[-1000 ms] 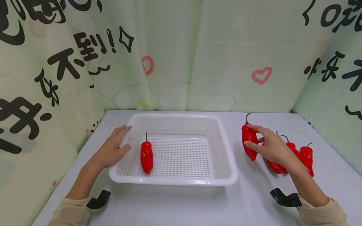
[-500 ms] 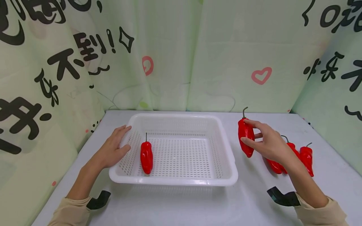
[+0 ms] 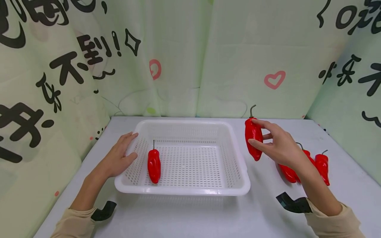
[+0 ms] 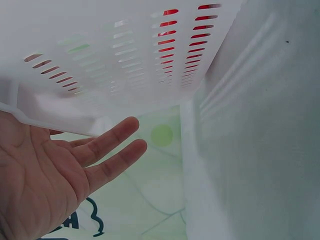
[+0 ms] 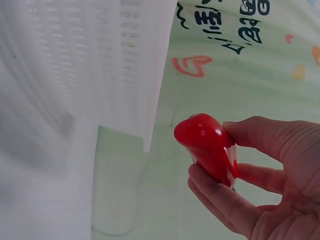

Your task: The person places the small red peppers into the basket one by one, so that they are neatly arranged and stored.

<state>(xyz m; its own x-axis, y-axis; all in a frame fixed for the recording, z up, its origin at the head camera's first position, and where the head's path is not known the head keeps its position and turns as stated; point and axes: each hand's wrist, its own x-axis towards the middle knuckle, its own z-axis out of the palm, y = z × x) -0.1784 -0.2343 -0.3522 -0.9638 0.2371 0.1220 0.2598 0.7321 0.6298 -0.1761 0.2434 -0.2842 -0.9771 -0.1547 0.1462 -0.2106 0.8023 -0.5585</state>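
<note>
A glossy red pepper [image 3: 253, 137] with a curved green stem hangs upright above the table, pinched between the thumb and fingers of my right hand [image 3: 278, 145]. It is just right of the white perforated plastic basket [image 3: 181, 191]. In the right wrist view the tip of this pepper [image 5: 202, 142] points toward the camera, apart from the basket wall [image 5: 125, 75]. My left hand [image 3: 117, 160] rests on the basket's left rim; in the left wrist view its fingers [image 4: 112, 140] reach out fairly straight. Inside the basket, toward the left, lies another red pepper [image 3: 154, 167].
Several more red peppers lie at the right of the table; one [image 3: 322, 168] is plainly seen, while my right forearm partly covers others [image 3: 288, 172]. The white table [image 3: 178, 218] is bordered by a printed curtain [image 3: 232, 66] behind and at both sides.
My right hand has lifted the pepper and carried it left toward the basket, away from the other peppers. The left hand and the basket have stayed in place.
</note>
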